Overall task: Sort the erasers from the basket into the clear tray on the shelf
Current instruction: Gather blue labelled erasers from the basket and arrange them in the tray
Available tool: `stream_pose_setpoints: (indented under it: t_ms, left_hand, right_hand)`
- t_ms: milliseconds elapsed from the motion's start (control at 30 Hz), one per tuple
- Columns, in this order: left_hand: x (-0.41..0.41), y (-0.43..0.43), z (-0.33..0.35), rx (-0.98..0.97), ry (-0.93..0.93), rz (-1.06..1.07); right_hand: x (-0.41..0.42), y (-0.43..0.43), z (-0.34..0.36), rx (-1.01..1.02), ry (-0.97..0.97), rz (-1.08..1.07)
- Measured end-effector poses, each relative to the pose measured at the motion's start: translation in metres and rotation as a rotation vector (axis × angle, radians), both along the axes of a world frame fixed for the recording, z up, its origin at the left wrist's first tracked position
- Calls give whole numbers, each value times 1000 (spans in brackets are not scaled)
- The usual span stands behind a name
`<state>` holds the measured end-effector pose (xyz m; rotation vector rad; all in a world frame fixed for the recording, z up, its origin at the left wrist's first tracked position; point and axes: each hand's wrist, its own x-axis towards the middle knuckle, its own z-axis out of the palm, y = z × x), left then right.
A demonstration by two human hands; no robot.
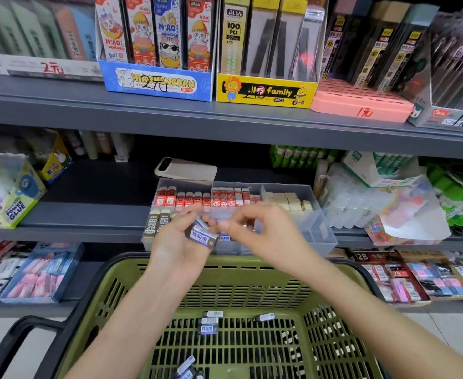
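My left hand [178,242] grips a small stack of erasers [203,236] in blue-and-white sleeves, just in front of the clear tray [317,231] on the middle shelf. My right hand [254,228] is beside it, its thumb and fingertips curled towards the stack's right end; whether they pinch an eraser I cannot tell. The tray's compartments hold red-sleeved, brown 2B and beige erasers. Below, the green basket [252,277] has several loose erasers [209,322] on its slotted floor.
A phone [186,169] lies on the shelf behind the tray. Glue boxes stand at the left, green glue sticks and plastic bags at the right. Boxes of pencil leads fill the upper shelf. The lowest shelf holds more eraser packs. The basket's black handle [20,340] sticks out lower left.
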<state>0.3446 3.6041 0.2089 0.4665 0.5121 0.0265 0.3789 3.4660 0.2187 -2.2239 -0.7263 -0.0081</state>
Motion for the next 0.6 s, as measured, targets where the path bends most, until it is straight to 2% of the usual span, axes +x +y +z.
stream_pose_setpoints:
  t_ms: [133, 267, 333, 400, 467, 600]
  left_hand:
    - [0, -6, -1, 6, -22, 30]
    - [1, -7, 1, 69, -89, 39]
    - [0, -1, 0, 131, -115, 44]
    - [-2, 8, -3, 178, -120, 41]
    - [-6, 15, -5, 249, -122, 5]
    - [-13, 23, -10, 548, -144, -135]
  right_hand:
    - [-24, 11, -8, 13, 16, -103]
    - [-17, 4, -7, 318, 257, -105]
    - [-1, -9, -3, 432, 306, -173]
    - [19, -24, -1, 459, 307, -277]
    - [38, -33, -4, 336, 274, -372]
    - [56, -27, -22, -229, 80, -350]
